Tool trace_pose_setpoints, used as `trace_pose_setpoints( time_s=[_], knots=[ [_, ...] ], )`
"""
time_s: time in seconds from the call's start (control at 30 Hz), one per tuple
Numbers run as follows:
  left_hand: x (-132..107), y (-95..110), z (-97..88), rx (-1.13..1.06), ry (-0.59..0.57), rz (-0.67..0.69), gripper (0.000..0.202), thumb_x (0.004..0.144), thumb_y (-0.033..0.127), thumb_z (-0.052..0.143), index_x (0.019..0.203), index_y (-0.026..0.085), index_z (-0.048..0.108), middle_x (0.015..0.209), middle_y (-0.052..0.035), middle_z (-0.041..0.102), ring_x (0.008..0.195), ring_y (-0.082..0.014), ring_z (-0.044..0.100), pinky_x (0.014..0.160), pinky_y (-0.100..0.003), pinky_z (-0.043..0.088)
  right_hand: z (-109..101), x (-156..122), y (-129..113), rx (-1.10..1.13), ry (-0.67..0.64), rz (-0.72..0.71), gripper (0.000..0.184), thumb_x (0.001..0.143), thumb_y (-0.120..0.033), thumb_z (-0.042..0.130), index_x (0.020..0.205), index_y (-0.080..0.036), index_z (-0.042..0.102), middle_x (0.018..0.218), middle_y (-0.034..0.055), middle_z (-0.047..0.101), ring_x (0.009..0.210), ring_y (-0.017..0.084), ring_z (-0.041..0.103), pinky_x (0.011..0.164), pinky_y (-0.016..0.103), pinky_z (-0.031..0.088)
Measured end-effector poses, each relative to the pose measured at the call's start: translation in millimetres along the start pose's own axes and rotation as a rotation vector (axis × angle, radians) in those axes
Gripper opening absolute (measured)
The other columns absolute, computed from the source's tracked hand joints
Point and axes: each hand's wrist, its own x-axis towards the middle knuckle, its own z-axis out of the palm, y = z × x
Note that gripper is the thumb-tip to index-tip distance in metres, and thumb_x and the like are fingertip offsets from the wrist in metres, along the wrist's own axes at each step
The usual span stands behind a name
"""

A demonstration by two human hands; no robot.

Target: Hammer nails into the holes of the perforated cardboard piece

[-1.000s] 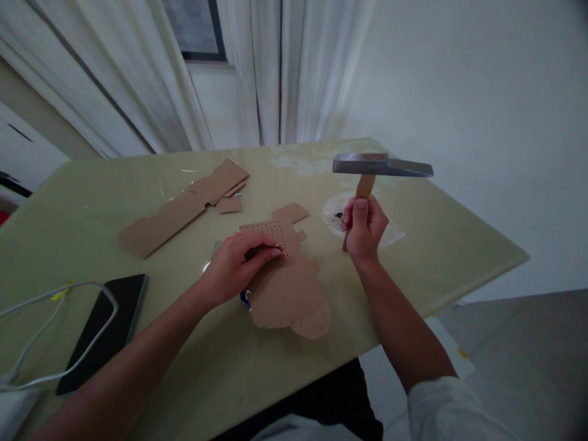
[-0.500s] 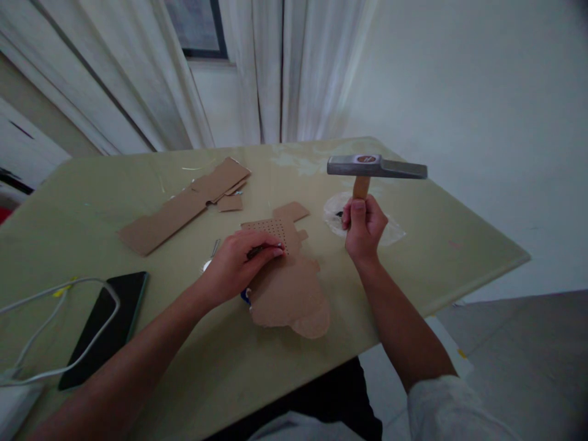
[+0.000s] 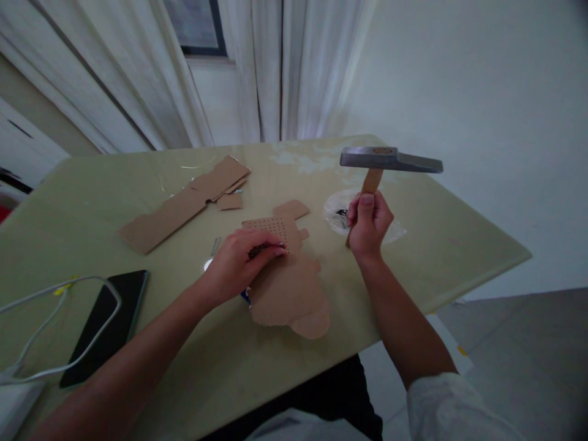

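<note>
My left hand (image 3: 243, 260) rests on the brown cardboard (image 3: 289, 291), thumb and fingertips pinched around a small nail-like metal piece (image 3: 282, 245), mostly hidden by the fingers. Something dark shows within the curl of that hand. Beside the fingertips, the cardboard has a grid of small punched holes (image 3: 269, 228). My right hand (image 3: 370, 226) is wrapped round the wooden handle of a hammer (image 3: 390, 158), raised above the table to the right of the cardboard. The hammer's metal head points sideways, clear of the cardboard.
Torn cardboard strips (image 3: 184, 208) lie at the back left of the table (image 3: 184, 380). Thin metal nails (image 3: 215, 246) are left of the cardboard. A clear plastic bag (image 3: 337, 205) with dark bits lies behind my right hand. A black phone (image 3: 108, 324) and white cable (image 3: 89, 358) occupy the left.
The hammer has moved a little to the right and up, and its handle now leans more. My left hand has stayed in place on the cardboard.
</note>
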Motion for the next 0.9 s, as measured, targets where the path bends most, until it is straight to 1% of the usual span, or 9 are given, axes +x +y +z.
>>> trace_pose_setpoints(
  time_s=[0.2, 0.37, 0.7, 0.9],
  knots=[
    [0.2, 0.5, -1.6, -0.024, -0.012, -0.006, 0.016, 0.105, 0.033, 0.072, 0.100, 0.023, 0.083, 0.092, -0.0013, 0.084, 0.084, -0.0174, 0.075, 0.080, -0.029, 0.056, 1.0, 0.2, -2.3, 0.037, -0.012, -0.022, 0.051, 0.105, -0.066, 0.065, 0.078, -0.024, 0.057, 0.059, -0.0073, 0.047, 0.047, 0.009, 0.041, 0.045, 0.024, 0.032],
    [-0.8, 0.5, -1.3, -0.036, 0.005, -0.039, 0.013, 0.103, 0.033, 0.074, 0.100, 0.023, 0.082, 0.092, -0.0012, 0.083, 0.083, -0.0169, 0.073, 0.079, -0.029, 0.055, 0.9, 0.1, -0.9, -0.013, -0.007, 0.000, 0.053, 0.104, -0.071, 0.062, 0.078, -0.025, 0.055, 0.059, -0.0072, 0.047, 0.047, 0.010, 0.041, 0.045, 0.024, 0.032],
    [0.5, -1.9, -3.7, -0.020, 0.014, 0.005, 0.011, 0.102, 0.030, 0.075, 0.098, 0.023, 0.082, 0.089, -0.0010, 0.082, 0.081, -0.0164, 0.071, 0.076, -0.029, 0.053, 1.4, 1.2, -2.6, -0.013, -0.004, 0.003, 0.055, 0.102, -0.074, 0.062, 0.078, -0.025, 0.056, 0.058, -0.0074, 0.048, 0.046, 0.010, 0.041, 0.044, 0.024, 0.032],
    [4.0, 2.5, -10.0, -0.041, 0.023, 0.004, 0.011, 0.102, 0.029, 0.074, 0.096, 0.022, 0.081, 0.087, -0.0005, 0.080, 0.077, -0.0151, 0.069, 0.073, -0.026, 0.051, -0.2, 0.1, 1.2, 0.006, -0.013, -0.008, 0.052, 0.104, -0.069, 0.063, 0.078, -0.024, 0.057, 0.059, -0.0076, 0.048, 0.047, 0.009, 0.042, 0.045, 0.025, 0.032]
  ],
)
